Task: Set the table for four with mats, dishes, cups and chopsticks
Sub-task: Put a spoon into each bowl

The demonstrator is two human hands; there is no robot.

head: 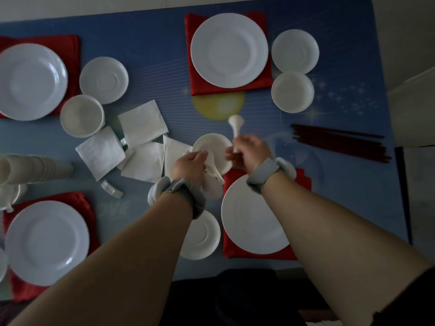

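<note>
Four red mats each carry a large white plate: far left (30, 81), far right (229, 50), near left (47, 242), near right (253, 220). My right hand (249, 149) is shut on a white soup spoon (236, 127), its bowl pointing away from me. My left hand (190, 167) grips several white spoons (215, 171) over a small white bowl (213, 145) in the table's middle. Dark red chopsticks (339, 142) lie bundled at the right.
Saucers (103, 80) (295, 51) and bowls (81, 115) (293, 91) stand beside the far plates. White napkins (141, 123) lie scattered centre-left with a chopstick rest (111, 189). A stack of paper cups (35, 168) lies at the left edge. Another saucer (202, 236) sits under my left wrist.
</note>
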